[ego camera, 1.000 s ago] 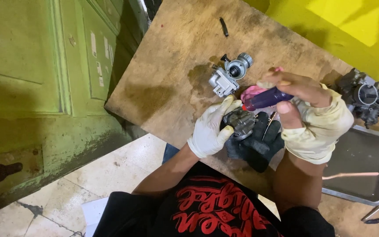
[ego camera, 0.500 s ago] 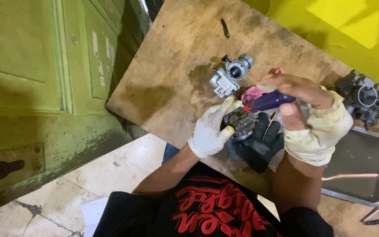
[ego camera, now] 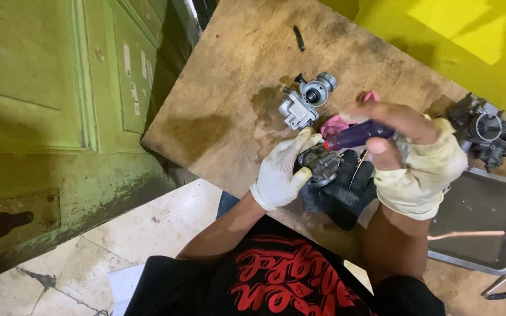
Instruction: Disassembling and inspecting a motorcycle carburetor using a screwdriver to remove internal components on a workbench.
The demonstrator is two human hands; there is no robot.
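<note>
right hand [ego camera: 408, 146] w/ purple tool [ego camera: 358, 136] barely shifted, left hand [ego camera: 279, 175] still gripping carb [ego camera: 318, 162].

Small engine repair workshop. Stained, oil-marked wooden table [ego camera: 229, 93] carrying loose carburetors: silver one [ego camera: 306, 100], darker one [ego camera: 487, 131] at far edge. Metal parts tray [ego camera: 481, 205] beside them, black work glove [ego camera: 346, 190], pink rag [ego camera: 335, 124]. Worn green door [ego camera: 42, 117], cracked floor tiles [ego camera: 118, 257], yellow wall [ego camera: 458, 41].

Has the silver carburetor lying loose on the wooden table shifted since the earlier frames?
No. The silver carburetor keeps its spot beside the dark stain on the table.
</note>
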